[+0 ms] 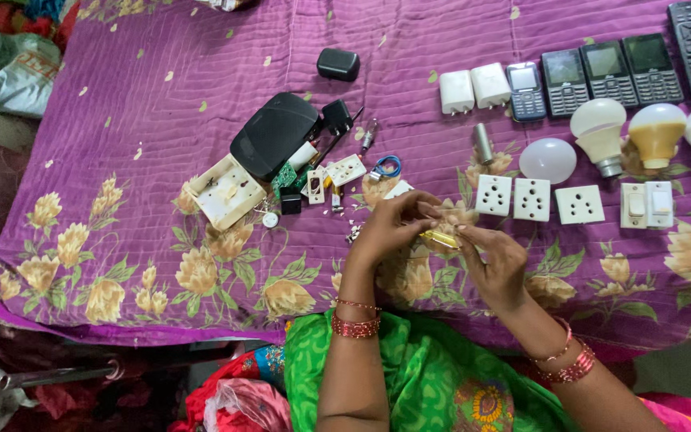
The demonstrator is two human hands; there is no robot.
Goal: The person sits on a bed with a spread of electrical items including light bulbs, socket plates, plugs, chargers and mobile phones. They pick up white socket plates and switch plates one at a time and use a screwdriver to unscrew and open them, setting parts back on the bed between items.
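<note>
Both hands meet over the purple floral bedspread (pixel 161 128): left hand (pixel 389 228) and right hand (pixel 493 264) pinch a small yellow part (pixel 440 238), fingers closed; sockets (pixel 531 198) lie just beyond.

Single head-worn view, looking steeply down from above the person's lap onto the purple floral bedspread (pixel 201 120). Both hands sit near, low in centre frame; the spread's far edge lies at the top.
</note>
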